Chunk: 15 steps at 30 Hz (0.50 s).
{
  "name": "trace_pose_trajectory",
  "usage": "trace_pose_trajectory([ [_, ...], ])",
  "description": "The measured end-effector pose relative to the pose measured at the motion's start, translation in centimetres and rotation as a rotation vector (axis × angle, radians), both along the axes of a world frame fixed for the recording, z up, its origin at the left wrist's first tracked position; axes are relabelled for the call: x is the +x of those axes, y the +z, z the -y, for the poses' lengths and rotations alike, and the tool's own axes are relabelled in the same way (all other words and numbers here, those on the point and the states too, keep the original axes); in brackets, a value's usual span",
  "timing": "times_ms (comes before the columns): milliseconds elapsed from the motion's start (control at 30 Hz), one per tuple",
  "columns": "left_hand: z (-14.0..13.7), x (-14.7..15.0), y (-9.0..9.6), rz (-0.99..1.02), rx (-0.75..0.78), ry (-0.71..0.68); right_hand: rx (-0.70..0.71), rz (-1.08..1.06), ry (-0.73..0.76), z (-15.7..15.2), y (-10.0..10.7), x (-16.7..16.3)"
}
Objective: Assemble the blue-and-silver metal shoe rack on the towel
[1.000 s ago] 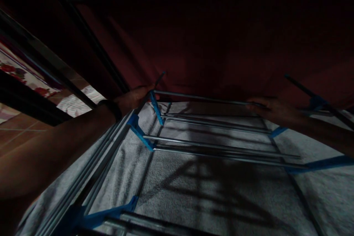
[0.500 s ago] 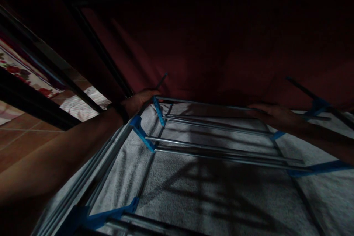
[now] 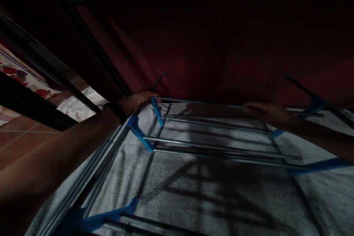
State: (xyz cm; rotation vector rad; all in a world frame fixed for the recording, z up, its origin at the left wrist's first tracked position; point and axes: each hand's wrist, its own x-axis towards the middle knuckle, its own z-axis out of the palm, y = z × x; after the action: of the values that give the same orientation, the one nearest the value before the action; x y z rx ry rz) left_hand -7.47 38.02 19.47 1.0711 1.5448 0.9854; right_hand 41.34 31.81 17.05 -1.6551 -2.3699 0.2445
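Note:
A metal rack of thin tubes with blue plastic joints, which looks like a folding clothes drying rack, lies over a grey cloth. At its far left corner my left hand is closed around the frame beside a blue joint; the fingertips are partly hidden. My right hand grips the far crossbar towards its right end, fingers curled over the tube. Another blue joint with a tube sticking up stands beyond my right wrist.
The grey towel-like cloth spreads under the rack. A dark red wall or panel rises behind. To the left are dark metal bars, a tiled floor, a striped cloth and a flowered cloth.
The view has shifted very slightly, so the rack and hands appear a little further left. Both hands keep their places on the frame.

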Motion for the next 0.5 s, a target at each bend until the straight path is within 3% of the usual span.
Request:
trace_pose_trajectory([
  [300, 0.4, 0.6, 0.4, -0.059, 0.025, 0.045, 0.087, -0.034, 0.038, -1.3, -2.2, 0.6],
  [500, 0.1, 0.3, 0.4, -0.049, 0.033, 0.042, 0.068, -0.055, 0.032, -1.7, -2.1, 0.2],
])
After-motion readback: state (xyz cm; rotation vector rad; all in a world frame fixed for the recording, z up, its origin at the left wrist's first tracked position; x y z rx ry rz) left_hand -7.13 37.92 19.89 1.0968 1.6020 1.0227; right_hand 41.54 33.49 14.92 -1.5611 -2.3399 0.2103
